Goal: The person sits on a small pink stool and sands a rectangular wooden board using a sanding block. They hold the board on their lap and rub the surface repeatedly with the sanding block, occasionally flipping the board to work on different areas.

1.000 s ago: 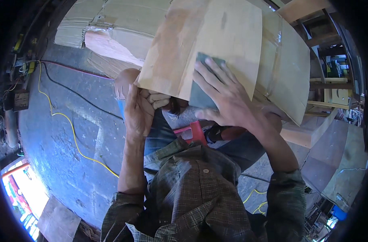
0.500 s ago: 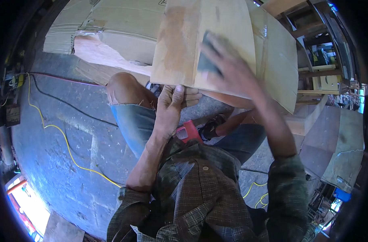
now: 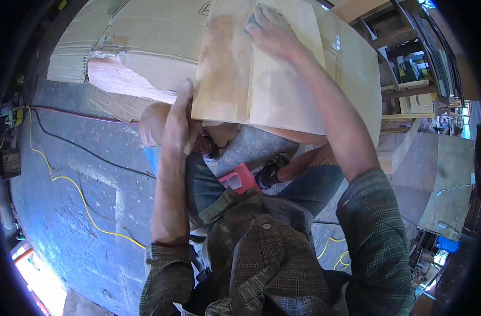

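A pale wooden board [image 3: 288,89] with a browner left strip lies in front of me on cardboard. My right hand [image 3: 274,34] is pressed down on its far part, with a dark grey-green sheet of sandpaper [image 3: 252,21] under the fingers. Most of that sheet is hidden by the hand. At the board's near left corner is my left hand [image 3: 178,124], its thumb up along the side edge. The other fingers of this hand are mostly hidden behind and below the corner.
Flattened cardboard [image 3: 156,31] with a torn patch spreads beneath the board. Below, between my legs, is a red plastic object [image 3: 244,178]. A yellow cord [image 3: 82,197] and a dark hose [image 3: 93,147] cross the floor at left. Wooden shelving [image 3: 409,89] stands at right.
My right hand has slid the sandpaper away from me, toward the board's far end. My left hand has shifted from the near edge to the left corner.
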Demonstrator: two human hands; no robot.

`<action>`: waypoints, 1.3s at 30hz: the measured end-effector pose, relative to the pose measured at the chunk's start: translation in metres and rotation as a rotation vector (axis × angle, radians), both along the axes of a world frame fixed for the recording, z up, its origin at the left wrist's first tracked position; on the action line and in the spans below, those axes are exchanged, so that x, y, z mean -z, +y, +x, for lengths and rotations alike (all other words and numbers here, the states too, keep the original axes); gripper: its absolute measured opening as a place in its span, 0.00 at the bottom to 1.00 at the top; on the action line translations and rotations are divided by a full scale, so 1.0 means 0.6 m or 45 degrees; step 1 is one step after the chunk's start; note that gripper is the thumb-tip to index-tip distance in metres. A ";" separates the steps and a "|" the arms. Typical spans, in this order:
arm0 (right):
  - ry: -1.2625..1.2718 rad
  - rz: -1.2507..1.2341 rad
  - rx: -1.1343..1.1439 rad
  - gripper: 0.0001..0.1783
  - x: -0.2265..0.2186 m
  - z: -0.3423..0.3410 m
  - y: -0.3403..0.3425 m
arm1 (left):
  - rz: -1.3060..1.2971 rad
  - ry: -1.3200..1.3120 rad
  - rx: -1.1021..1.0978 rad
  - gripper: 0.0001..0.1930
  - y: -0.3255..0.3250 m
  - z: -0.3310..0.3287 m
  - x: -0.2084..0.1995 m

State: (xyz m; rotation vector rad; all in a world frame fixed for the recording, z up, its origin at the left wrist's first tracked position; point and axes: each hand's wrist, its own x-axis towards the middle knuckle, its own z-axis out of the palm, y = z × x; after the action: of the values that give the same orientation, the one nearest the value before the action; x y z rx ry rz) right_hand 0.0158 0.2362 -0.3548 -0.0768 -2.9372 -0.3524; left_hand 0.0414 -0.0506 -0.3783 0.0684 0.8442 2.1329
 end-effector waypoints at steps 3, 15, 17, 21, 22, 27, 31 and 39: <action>0.016 -0.476 -0.182 0.35 -0.014 0.122 -0.109 | -0.358 0.055 0.127 0.25 -0.001 -0.036 -0.029; -0.159 0.351 -0.252 0.24 -0.036 -0.096 0.003 | -0.299 0.256 0.236 0.24 0.027 -0.044 -0.023; 0.078 0.098 -0.220 0.19 -0.012 -0.077 -0.002 | -0.244 0.158 0.218 0.23 0.030 -0.043 -0.024; 0.002 -0.287 -0.126 0.28 -0.039 0.073 -0.148 | -0.374 0.189 0.083 0.24 0.020 -0.041 -0.015; 0.060 -0.224 -0.299 0.25 -0.036 0.119 -0.179 | -0.449 0.245 0.060 0.25 0.019 -0.044 -0.012; -0.197 -0.584 -0.198 0.31 -0.068 0.174 -0.242 | -0.281 0.210 0.160 0.25 0.017 -0.042 -0.005; -0.115 -0.306 -0.016 0.30 -0.050 -0.049 -0.105 | -0.279 0.187 0.196 0.24 0.021 -0.048 -0.030; 0.137 -0.485 -0.139 0.29 -0.007 0.035 -0.172 | -0.343 0.235 0.088 0.25 0.004 -0.049 -0.005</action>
State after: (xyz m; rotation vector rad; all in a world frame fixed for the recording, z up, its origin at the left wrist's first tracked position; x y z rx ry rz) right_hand 0.0371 0.1330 -0.3508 0.0131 -2.8449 0.2221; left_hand 0.0121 -0.0481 -0.3752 0.1538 1.2130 1.9513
